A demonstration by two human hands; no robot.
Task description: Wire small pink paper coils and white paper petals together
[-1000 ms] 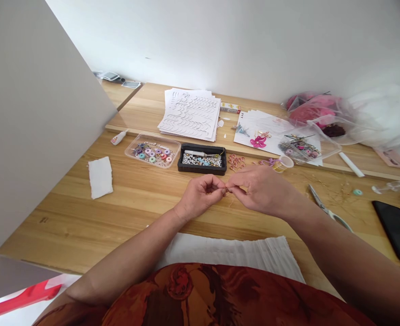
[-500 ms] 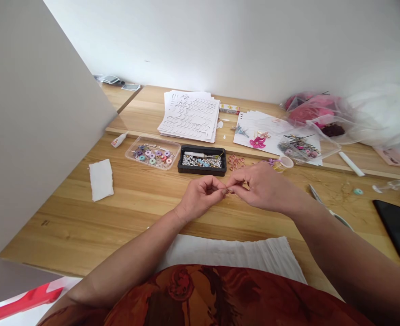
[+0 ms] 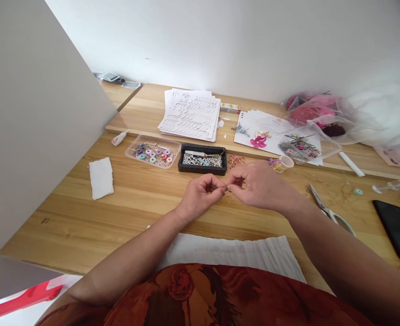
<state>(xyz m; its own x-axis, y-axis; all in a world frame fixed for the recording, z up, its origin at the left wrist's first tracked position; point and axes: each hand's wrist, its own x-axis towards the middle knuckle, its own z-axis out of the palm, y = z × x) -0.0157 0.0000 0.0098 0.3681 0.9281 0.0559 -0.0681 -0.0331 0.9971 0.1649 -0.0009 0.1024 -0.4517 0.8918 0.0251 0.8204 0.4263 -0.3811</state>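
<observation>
Over the wooden table, my left hand (image 3: 201, 194) and my right hand (image 3: 256, 186) meet fingertip to fingertip. Each pinches thumb against forefinger on a tiny thing between them, too small and covered to name. Just beyond the hands stands a black tray (image 3: 202, 171) of silver beads, with a white tube lying in it. Pink looped pieces (image 3: 236, 160) lie to its right, partly behind my right hand. A small spool (image 3: 283, 164) with a purple piece beside it sits past my right wrist.
Scissors (image 3: 327, 209) and a black phone (image 3: 395, 231) lie to the right. On the left are a clear box of coloured beads (image 3: 171, 165), a glue bottle (image 3: 119, 138) and a white cloth (image 3: 101, 178). Paper sheets (image 3: 190, 115) and bagged flower pieces (image 3: 301, 147) occupy the raised shelf.
My right hand has shifted slightly left, and more of the scissors shows beside my forearm. Both hands keep their pinch; the view has moved a little.
</observation>
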